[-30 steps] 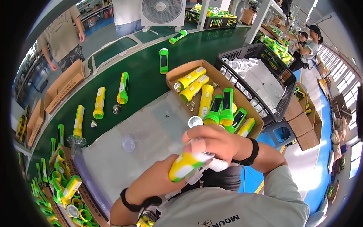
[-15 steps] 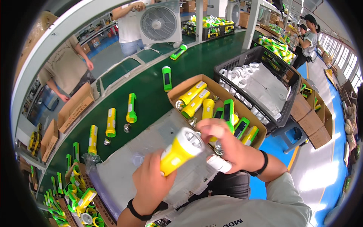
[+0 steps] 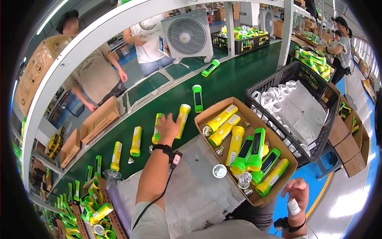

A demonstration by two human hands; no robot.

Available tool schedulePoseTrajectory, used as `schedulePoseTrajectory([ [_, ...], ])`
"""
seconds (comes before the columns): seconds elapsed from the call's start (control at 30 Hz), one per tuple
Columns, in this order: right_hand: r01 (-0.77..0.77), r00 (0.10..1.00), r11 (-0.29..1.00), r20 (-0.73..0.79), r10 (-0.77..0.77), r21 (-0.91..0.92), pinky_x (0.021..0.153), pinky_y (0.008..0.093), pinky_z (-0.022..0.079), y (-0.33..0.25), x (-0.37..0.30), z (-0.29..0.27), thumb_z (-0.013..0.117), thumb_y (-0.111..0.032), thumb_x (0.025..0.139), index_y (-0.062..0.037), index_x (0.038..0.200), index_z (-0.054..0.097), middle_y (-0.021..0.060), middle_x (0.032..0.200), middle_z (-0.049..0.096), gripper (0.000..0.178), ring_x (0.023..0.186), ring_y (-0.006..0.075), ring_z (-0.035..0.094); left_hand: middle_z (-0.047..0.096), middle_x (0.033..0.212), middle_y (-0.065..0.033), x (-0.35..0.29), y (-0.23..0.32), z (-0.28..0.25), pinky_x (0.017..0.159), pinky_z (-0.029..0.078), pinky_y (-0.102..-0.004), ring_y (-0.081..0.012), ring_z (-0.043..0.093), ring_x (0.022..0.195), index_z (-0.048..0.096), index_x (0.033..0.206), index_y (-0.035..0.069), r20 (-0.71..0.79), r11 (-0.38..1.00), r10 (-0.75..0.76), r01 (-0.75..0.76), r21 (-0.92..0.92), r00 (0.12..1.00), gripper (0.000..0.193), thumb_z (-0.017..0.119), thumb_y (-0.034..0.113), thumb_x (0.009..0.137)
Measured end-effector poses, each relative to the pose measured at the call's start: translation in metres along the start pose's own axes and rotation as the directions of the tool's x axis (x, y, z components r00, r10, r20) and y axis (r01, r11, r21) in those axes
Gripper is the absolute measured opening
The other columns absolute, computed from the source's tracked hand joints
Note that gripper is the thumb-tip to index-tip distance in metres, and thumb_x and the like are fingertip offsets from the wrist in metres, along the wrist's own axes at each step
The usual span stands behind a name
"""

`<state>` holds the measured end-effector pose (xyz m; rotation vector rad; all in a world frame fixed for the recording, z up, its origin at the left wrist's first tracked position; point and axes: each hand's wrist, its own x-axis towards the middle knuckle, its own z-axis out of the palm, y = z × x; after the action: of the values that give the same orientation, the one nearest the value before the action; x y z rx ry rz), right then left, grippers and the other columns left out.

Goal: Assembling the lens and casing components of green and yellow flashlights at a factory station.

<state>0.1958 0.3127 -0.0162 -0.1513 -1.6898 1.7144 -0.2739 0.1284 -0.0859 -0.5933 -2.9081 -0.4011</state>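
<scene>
My left hand (image 3: 169, 128) reaches over the green conveyor belt with its fingers spread. It is over a yellow-green flashlight (image 3: 156, 129); whether the fingertips touch it I cannot tell. Just right of the hand, a yellow flashlight (image 3: 183, 120) with a pale head lies on the belt. My right hand (image 3: 297, 192) is at the lower right, beside the cardboard box (image 3: 203, 115). Its fingers are half bent and apart, with nothing between the fingertips. A short white cylinder (image 3: 293, 206) sits around one of its digits, perhaps the thumb. The box holds several yellow and green flashlights (image 3: 256, 149).
A clear disc (image 3: 219, 171) lies on the grey mat (image 3: 187, 183) by the box. Behind the box stands a black crate (image 3: 318, 153) with white rings (image 3: 274, 97). More flashlights (image 3: 136, 141) lie along the belt. A fan (image 3: 187, 36) and people are across it.
My left hand has let go of the yellow flashlight, which now lies on the belt, and has reached forward. The right hand has drawn back to the lower right. The view has shifted.
</scene>
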Motion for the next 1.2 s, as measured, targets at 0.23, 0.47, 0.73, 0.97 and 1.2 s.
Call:
schedulePoseTrajectory([
  [0.23, 0.078, 0.997, 0.996, -0.016, -0.077, 0.04, 0.065, 0.0305, 0.043, 0.011, 0.001, 0.016, 0.066, -0.026, 0.083, -0.006, 0.103, 0.047, 0.0093, 0.091, 0.048, 0.034, 0.074, 0.0191, 0.053, 0.06, 0.112, -0.0176, -0.026, -0.089, -0.042, 0.083, 0.049, -0.0459, -0.0361, 0.061, 0.098, 0.053, 0.117, 0.008, 0.036, 0.947, -0.32, 0.317, 0.058, 0.947, 0.046, 0.063, 0.026, 0.076],
  [0.47, 0.696, 0.672, 0.664, 0.576, -0.466, -0.275, 0.077, 0.0399, 0.045, -0.01, 0.043, 0.12, 0.071, -0.012, 0.066, -0.0118, 0.101, 0.058, 0.0065, 0.096, 0.056, 0.037, 0.09, 0.0283, 0.058, 0.061, 0.103, -0.0146, -0.158, -0.015, -0.155, 0.076, 0.052, -0.0396, -0.034, 0.061, 0.091, 0.057, 0.111, 0.008, -0.216, 0.957, 0.172, -0.215, -0.196, 0.961, 0.044, 0.07, 0.01, 0.068],
  [0.73, 0.541, 0.686, 0.76, 0.712, -0.15, -0.361, 0.085, 0.0427, 0.043, 0.035, 0.026, 0.216, 0.065, -0.003, 0.063, -0.0088, 0.121, 0.05, 0.0116, 0.104, 0.055, 0.06, 0.1, 0.0313, 0.054, 0.053, 0.109, -0.0124, -0.311, -0.014, -0.189, 0.082, 0.05, -0.0352, -0.0229, 0.058, 0.097, 0.052, 0.112, 0.002, -0.044, 0.461, -0.011, -0.034, -0.887, 0.999, 0.045, 0.069, -0.001, 0.07],
  [0.97, 0.374, 0.497, 0.92, 0.862, -0.097, -0.113, 0.088, 0.0393, 0.042, 0.069, 0.01, 0.217, 0.059, 0.004, 0.059, -0.0002, 0.118, 0.048, 0.0139, 0.106, 0.053, 0.06, 0.103, 0.0331, 0.052, 0.052, 0.121, -0.0171, -0.34, -0.023, -0.169, 0.094, 0.043, -0.0333, -0.0259, 0.052, 0.113, 0.052, 0.113, 0.0, -0.14, 0.477, 0.053, -0.149, -0.866, 0.989, 0.031, 0.052, 0.0, 0.082],
  [1.2, 0.293, 0.516, 0.954, 0.85, -0.105, -0.06, 0.09, 0.0402, 0.042, 0.08, -0.007, 0.216, 0.057, 0.007, 0.055, 0.0016, 0.114, 0.047, 0.0184, 0.109, 0.049, 0.06, 0.105, 0.0376, 0.049, 0.056, 0.118, -0.0186, -0.329, 0.005, -0.172, 0.088, 0.047, -0.0356, -0.031, 0.058, 0.102, 0.058, 0.106, 0.001, -0.091, 0.609, 0.306, -0.268, -0.747, 0.948, 0.032, 0.056, 0.004, 0.074],
])
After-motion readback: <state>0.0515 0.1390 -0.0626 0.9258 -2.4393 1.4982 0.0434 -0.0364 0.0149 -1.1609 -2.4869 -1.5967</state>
